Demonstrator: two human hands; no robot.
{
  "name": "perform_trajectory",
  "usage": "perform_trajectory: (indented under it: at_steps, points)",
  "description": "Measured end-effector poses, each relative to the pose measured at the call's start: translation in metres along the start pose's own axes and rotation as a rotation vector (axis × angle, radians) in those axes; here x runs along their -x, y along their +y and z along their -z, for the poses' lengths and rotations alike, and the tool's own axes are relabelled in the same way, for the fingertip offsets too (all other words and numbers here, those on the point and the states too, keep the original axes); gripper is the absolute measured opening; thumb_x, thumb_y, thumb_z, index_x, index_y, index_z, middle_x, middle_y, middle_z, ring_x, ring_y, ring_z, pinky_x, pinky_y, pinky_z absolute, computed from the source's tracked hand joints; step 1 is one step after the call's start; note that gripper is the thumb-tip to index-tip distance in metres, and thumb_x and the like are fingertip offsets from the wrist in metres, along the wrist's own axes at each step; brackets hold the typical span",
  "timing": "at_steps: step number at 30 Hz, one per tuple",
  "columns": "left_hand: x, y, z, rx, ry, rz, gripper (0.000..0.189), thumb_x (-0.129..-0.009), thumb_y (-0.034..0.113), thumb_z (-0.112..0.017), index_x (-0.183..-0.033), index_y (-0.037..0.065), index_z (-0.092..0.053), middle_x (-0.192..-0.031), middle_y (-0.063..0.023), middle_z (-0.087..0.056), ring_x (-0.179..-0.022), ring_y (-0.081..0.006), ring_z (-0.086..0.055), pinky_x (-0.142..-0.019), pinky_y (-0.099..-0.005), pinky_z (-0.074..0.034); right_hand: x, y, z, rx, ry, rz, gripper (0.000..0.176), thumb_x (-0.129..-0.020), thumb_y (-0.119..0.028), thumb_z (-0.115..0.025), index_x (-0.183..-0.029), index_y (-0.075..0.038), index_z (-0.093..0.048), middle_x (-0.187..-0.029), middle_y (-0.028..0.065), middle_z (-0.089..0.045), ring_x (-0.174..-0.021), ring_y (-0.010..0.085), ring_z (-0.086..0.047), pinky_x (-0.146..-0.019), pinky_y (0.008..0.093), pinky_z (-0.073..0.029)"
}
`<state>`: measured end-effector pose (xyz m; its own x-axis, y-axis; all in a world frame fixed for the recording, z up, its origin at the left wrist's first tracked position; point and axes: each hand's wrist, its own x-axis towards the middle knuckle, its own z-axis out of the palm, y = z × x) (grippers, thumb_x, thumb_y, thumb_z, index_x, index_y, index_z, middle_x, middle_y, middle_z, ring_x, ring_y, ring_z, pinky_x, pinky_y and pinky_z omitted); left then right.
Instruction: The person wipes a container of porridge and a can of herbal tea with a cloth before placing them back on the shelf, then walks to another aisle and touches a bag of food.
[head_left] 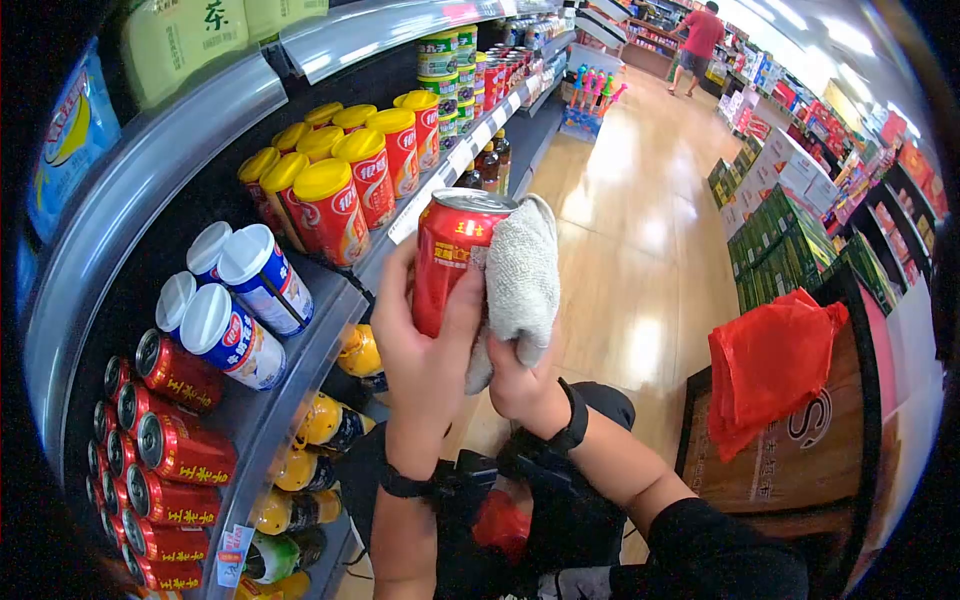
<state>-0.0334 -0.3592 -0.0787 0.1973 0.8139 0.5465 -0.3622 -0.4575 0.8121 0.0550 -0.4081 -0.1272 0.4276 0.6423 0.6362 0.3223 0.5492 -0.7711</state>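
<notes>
A red drink can (445, 265) with a silver top stands nearly upright in front of me. My left hand (425, 330) is wrapped round it, thumb across its front. Against the can's right side presses a pale grey cloth (525, 265), bunched up. My right hand (525, 385) grips this cloth from below; its fingers are mostly hidden behind the cloth. To the left, several matching red cans (185, 450) stand on the shelf. Beside them are blue-and-white canisters (235, 335) with white lids.
Red canisters with yellow lids (330, 205) fill the shelf further along. Yellow-capped bottles (310, 470) sit on the lower shelf. At right, a red plastic bag (770, 370) hangs over a brown panel (790, 480). Green boxes (785, 245) line the aisle. A person (700, 40) is far off.
</notes>
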Motion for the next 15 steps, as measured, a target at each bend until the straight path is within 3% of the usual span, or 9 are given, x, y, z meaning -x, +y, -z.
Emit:
perform_trajectory:
  at_steps: [3, 5, 7, 9, 10, 11, 13, 14, 15]
  points:
    - [0.001, 0.003, 0.005, 0.14, -0.035, 0.074, 0.046, -0.098, 0.026, -0.062, -0.131, -0.004, -0.047, -0.12, -0.0078, -0.061, -0.104, -0.0145, -0.06, -0.092, -0.0318, -0.048, 0.0, 0.003, -0.005, -0.453, 0.04, -0.122, 0.066, -0.093, -0.026, -0.055, -0.149, 0.001, -0.033, -0.153, 0.0172, -0.037, -0.142, 0.028, -0.037, -0.118, 0.0396, -0.025]
    - [0.004, -0.003, 0.009, 0.556, -0.104, 0.283, 0.048, -0.102, 0.037, -0.053, -0.128, -0.003, -0.049, -0.117, -0.0067, -0.06, -0.104, -0.0144, -0.058, -0.093, -0.03, -0.045, -0.007, 0.007, -0.007, -0.608, 0.059, -0.247, 0.071, -0.098, -0.049, -0.05, -0.15, -0.005, -0.032, -0.149, 0.0152, -0.043, -0.136, 0.0255, -0.046, -0.114, 0.0407, -0.037]
    - [0.0, -0.003, 0.004, 0.418, -0.064, 0.243, 0.05, -0.104, 0.043, -0.044, -0.122, -0.003, -0.053, -0.114, -0.009, -0.059, -0.104, -0.0179, -0.057, -0.094, -0.0308, -0.043, -0.012, 0.011, -0.007, -0.599, 0.096, -0.283, 0.068, -0.099, -0.048, -0.049, -0.148, -0.004, -0.035, -0.146, 0.0153, -0.047, -0.133, 0.0254, -0.05, -0.112, 0.0396, -0.039]
    - [-0.004, 0.0, 0.007, -0.122, -0.079, 0.081, 0.046, -0.105, 0.039, -0.045, -0.116, -0.004, -0.056, -0.112, -0.014, -0.058, -0.103, -0.0232, -0.056, -0.096, -0.0328, -0.041, -0.016, 0.001, -0.008, -0.581, 0.19, -0.364, 0.066, -0.099, -0.047, -0.05, -0.147, -0.003, -0.036, -0.146, 0.015, -0.047, -0.132, 0.0248, -0.05, -0.111, 0.0404, -0.04]
    - [-0.003, -0.007, 0.01, -0.252, -0.033, 0.074, 0.046, -0.105, 0.037, -0.044, -0.119, -0.005, -0.057, -0.118, -0.0208, -0.059, -0.108, -0.0317, -0.059, -0.098, -0.0364, -0.043, -0.015, 0.009, -0.006, -0.548, 0.168, -0.331, 0.065, -0.099, -0.041, -0.053, -0.148, -0.003, -0.035, -0.146, 0.0149, -0.048, -0.134, 0.0256, -0.049, -0.113, 0.0404, -0.037]
    - [-0.003, -0.011, 0.008, -0.252, -0.026, 0.069, 0.046, -0.105, 0.037, -0.044, -0.119, -0.005, -0.057, -0.118, -0.0208, -0.059, -0.108, -0.0317, -0.059, -0.098, -0.0364, -0.043, -0.014, 0.011, -0.007, -0.55, 0.161, -0.328, 0.065, -0.099, -0.041, -0.053, -0.148, -0.003, -0.035, -0.146, 0.0149, -0.048, -0.134, 0.0256, -0.049, -0.113, 0.0404, -0.037]
    - [-0.003, -0.015, 0.002, -0.227, 0.017, 0.0, 0.047, -0.104, 0.035, -0.047, -0.13, -0.004, -0.053, -0.128, -0.0248, -0.059, -0.116, -0.0371, -0.059, -0.1, -0.0401, -0.044, -0.011, 0.012, -0.009, -0.233, 0.152, -0.042, 0.062, -0.09, -0.021, -0.062, -0.144, 0.001, -0.041, -0.145, 0.0176, -0.044, -0.136, 0.0306, -0.042, -0.115, 0.0398, -0.028]
    - [-0.001, -0.013, 0.0, -0.239, 0.014, -0.012, 0.049, -0.102, 0.033, -0.052, -0.135, -0.004, -0.048, -0.129, -0.0257, -0.058, -0.118, -0.0372, -0.059, -0.1, -0.0401, -0.044, -0.015, -0.001, -0.004, 0.061, 0.011, 0.079, 0.065, -0.086, -0.021, -0.065, -0.142, 0.002, -0.044, -0.147, 0.0224, -0.041, -0.138, 0.0366, -0.04, -0.117, 0.0421, -0.025]
    - [0.001, -0.011, 0.0, -0.252, 0.009, -0.022, 0.054, -0.101, 0.031, -0.057, -0.14, -0.004, -0.043, -0.13, -0.0267, -0.058, -0.119, -0.0372, -0.059, -0.1, -0.0401, -0.044, -0.014, -0.003, -0.003, 0.116, -0.014, 0.184, 0.062, -0.086, -0.022, -0.065, -0.139, 0.004, -0.046, -0.147, 0.0252, -0.04, -0.139, 0.04, -0.038, -0.117, 0.0435, -0.025]
